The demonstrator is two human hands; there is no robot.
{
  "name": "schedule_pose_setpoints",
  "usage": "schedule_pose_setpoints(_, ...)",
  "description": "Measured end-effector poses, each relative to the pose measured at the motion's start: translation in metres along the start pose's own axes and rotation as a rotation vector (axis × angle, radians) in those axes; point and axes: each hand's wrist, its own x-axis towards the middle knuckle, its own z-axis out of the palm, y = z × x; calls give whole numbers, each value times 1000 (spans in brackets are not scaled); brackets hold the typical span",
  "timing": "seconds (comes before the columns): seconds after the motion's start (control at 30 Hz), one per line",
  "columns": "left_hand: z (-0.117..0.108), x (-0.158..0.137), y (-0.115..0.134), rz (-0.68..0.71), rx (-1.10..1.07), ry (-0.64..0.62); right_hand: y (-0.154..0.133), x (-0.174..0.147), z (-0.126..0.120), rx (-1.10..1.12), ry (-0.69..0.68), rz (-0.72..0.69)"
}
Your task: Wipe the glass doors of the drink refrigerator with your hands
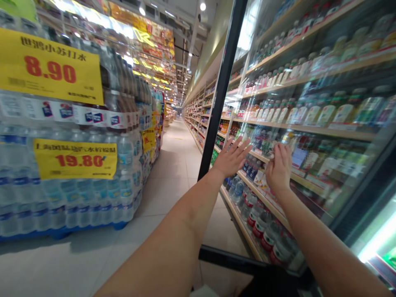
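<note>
A glass door (309,99) with a black frame (220,90) stands in front of me, swung outward, with bottle shelves showing through the pane. Fingers spread, my left hand (233,156) lies against the glass near the frame's upright side. My right hand (279,167) is to its right, also at the pane, its fingers bent and close together. A bit of crumpled white cloth (272,147) shows at those fingertips; most of it is hidden behind the hand. A bluish label (298,157) is on or behind the glass, just right of this hand.
Stacked packs of water bottles (93,198) on a blue pallet (58,233) stand at the left, with yellow price signs (76,159). A tiled aisle (175,144) runs ahead between them and the shelves. A bright lit strip (380,233) is at lower right.
</note>
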Motion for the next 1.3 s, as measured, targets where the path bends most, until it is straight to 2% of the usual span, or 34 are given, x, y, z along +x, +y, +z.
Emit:
schedule_pose_setpoints(0.07, 1, 0, 0, -2, 0, 2, -8, -3, 2, -3, 20, 32)
schedule_pose_setpoints(0.17, 2, -1, 1, -7, 5, 13, -16, -4, 3, 18, -96, -87)
schedule_pose_setpoints(0.23, 2, -1, 0, -9, 5, 14, -15, -1, 3, 30, -124, -120)
schedule_pose_setpoints(0.33, 2, -1, 0, -5, -4, 9, -10, 3, 3, 9, -12, -13)
schedule_pose_setpoints(0.4, 1, 0, 0, -4, -10, 6, -10, 3, 3, -9, 9, 2)
schedule_pose_setpoints(0.57, 1, 0, 0, 1, -7, 14, -11, -3, -1, 22, -215, -207)
schedule_pose_setpoints(0.63, 1, 0, 0, 4, -7, 13, -6, -1, -2, 6, -181, -153)
schedule_pose_setpoints(0.77, 2, 0, 0, -5, -12, 6, -1, -2, -1, -47, 9, 22)
schedule_pose_setpoints(0.83, 2, 0, 0, -4, -7, 4, -5, -8, -1, -39, -32, -36)
schedule_pose_setpoints(0.93, 3, 0, 0, 2, 13, 17, -10, -13, -2, 3, -202, -258)
schedule_pose_setpoints(1.0, 4, 0, 0, 1, 24, 32, -7, -11, -3, -6, -237, -318)
schedule_pose_setpoints(1.17, 3, 0, 0, -2, 17, 36, 0, -8, -3, -70, -26, -83)
schedule_pose_setpoints(1.3, 3, 0, 1, -3, 4, 23, -4, -12, -5, -47, -163, -206)
